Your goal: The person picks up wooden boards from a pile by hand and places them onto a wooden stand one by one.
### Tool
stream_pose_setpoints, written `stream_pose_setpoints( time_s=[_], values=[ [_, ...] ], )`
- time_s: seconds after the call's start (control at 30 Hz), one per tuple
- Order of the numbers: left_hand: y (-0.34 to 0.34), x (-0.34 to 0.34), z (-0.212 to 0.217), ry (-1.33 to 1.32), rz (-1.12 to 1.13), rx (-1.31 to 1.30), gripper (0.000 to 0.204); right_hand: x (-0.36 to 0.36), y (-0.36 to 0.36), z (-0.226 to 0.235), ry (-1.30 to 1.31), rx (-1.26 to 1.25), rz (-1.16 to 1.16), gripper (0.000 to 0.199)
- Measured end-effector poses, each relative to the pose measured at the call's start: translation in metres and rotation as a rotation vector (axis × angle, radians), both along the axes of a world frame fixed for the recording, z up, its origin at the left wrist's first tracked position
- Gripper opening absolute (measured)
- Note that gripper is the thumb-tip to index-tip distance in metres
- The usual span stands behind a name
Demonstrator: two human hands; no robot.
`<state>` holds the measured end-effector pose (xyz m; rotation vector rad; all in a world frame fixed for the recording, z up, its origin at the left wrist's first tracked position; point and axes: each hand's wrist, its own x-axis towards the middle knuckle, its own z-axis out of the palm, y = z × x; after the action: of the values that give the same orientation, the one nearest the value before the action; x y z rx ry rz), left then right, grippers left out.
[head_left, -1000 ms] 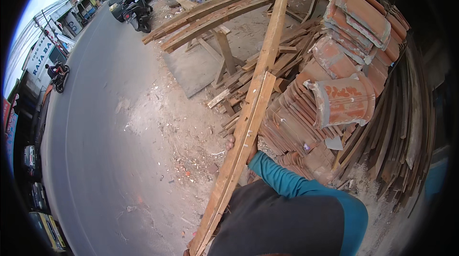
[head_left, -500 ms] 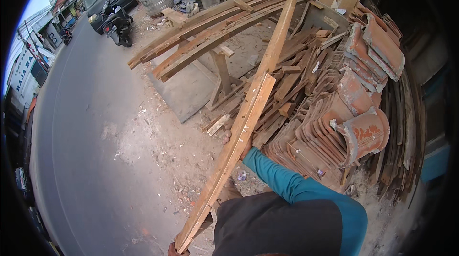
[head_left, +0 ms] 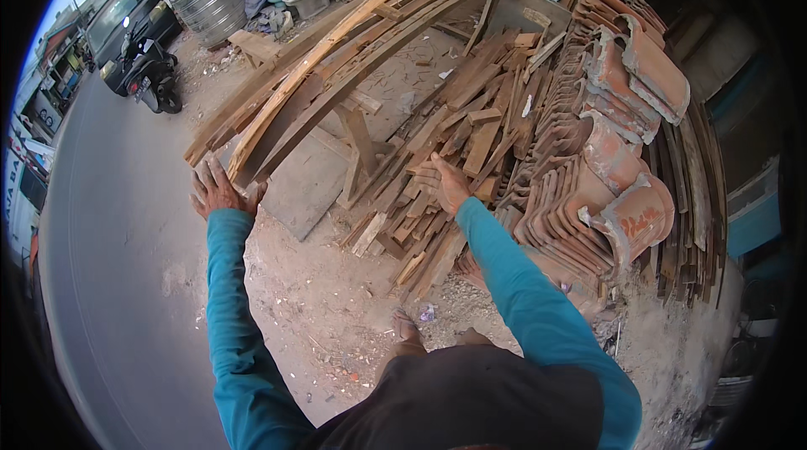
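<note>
Wooden long pale planks (head_left: 336, 55) lie stacked, left hand (head_left: 220, 189) spread at their near end, right hand (head_left: 445, 183) open over short brown offcuts (head_left: 471, 122).

Both sleeves (head_left: 225, 299) are teal. The long planks (head_left: 336, 72) are pale tan to weathered brown, with one lighter yellowish board among them. The short wood offcuts (head_left: 454, 131) are reddish brown. The roof tiles (head_left: 622, 156) are terracotta orange, some with whitish patches. The drum (head_left: 210, 0) is shiny grey metal, the motorbike (head_left: 147, 76) black, the road (head_left: 109, 282) grey and the ground (head_left: 336, 299) sandy beige.
</note>
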<state>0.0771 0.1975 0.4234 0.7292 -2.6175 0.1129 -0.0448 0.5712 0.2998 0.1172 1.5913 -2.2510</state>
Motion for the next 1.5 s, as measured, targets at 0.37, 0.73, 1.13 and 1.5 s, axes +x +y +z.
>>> stream_pose_setpoints(
  time_s=[0.37, 0.73, 1.13, 1.5],
  values=[
    [0.17, 0.056, -0.343, -0.472, -0.315, 0.711, 0.075, 0.615, 0.268, -0.27, -1.116, 0.737, -0.913, 0.037],
    [0.238, 0.269, -0.478, -1.014, -0.287, 0.827, 0.064, 0.709, 0.241, -0.273, -0.758, 0.371, -0.902, 0.044],
    [0.436, 0.273, -0.47, -1.012, -0.473, 1.29, 0.05, 0.82, 0.372, -0.24, -0.571, 0.564, -1.254, 0.053],
    [0.6, 0.302, -0.493, -1.496, -0.82, 0.437, 0.044, 0.909, 0.414, -0.292, -0.849, 0.048, -1.601, 0.043]
  ],
)
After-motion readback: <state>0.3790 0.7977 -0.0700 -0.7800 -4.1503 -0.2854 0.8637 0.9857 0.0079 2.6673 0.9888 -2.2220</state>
